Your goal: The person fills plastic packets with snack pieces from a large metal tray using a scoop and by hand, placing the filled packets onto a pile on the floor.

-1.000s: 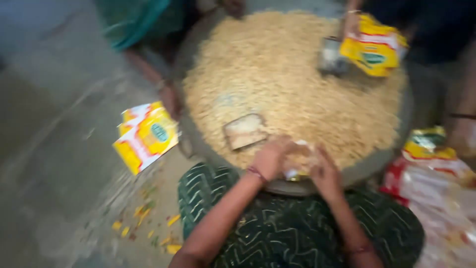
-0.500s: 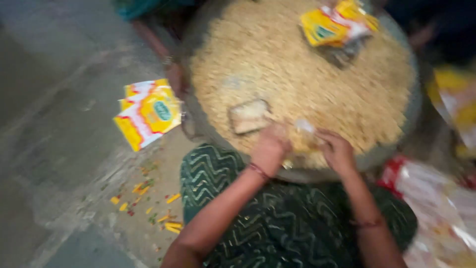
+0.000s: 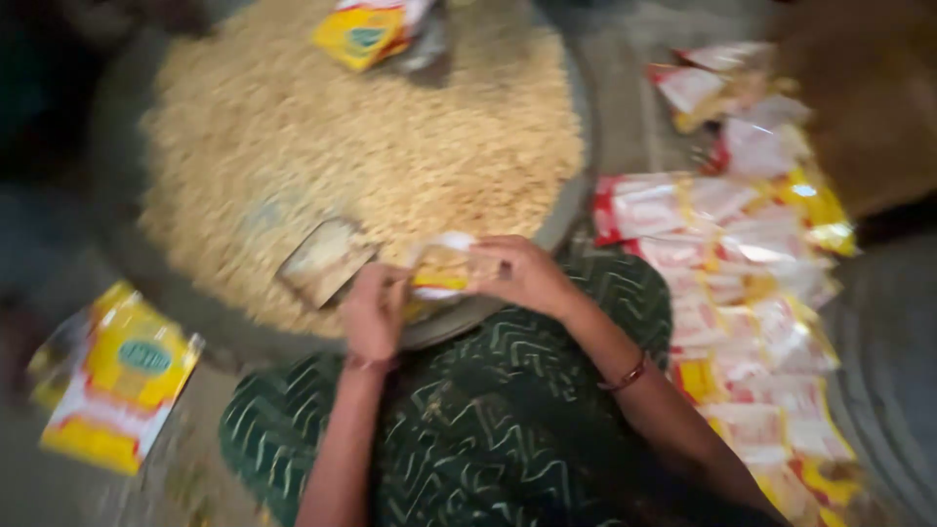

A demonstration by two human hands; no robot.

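My left hand and my right hand both grip a small clear packet with yellow snack inside, held over the near rim of a big round metal pan. The pan is heaped with pale yellow fried snack. A small flat scoop lies on the heap just left of my left hand. My lap in green patterned cloth is below the hands. The picture is blurred.
Many filled red, white and yellow packets lie in a pile on the right. Empty yellow packets lie on the floor at the left. Another yellow packet is at the pan's far side.
The view has swung to the right, so the pan now sits at the left and the packet pile shows at the right. My hands stay on the small packet.
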